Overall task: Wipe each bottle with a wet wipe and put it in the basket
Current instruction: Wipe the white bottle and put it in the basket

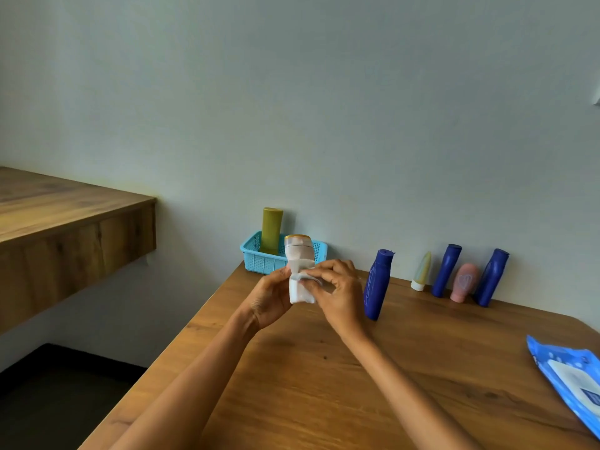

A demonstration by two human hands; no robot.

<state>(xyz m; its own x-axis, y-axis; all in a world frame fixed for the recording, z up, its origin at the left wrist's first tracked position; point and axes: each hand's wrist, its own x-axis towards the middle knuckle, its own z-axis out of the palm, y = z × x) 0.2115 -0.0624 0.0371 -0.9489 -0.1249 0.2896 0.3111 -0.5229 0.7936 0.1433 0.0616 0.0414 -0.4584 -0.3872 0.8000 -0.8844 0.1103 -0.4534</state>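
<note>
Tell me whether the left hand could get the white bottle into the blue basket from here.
Probably yes. The left hand holds the white bottle just in front of the blue basket, where only an olive bottle stands; nothing lies between.

**Both hands raised and closed in front of the body**

Both forearms are stretched forward and converge. The left hand [271, 297] is held palm inward, its fingers curled round a white bottle [300, 254]. The right hand [337, 292] is bent at the wrist, and a wet wipe [308, 280] is pinched against the bottle.
</note>
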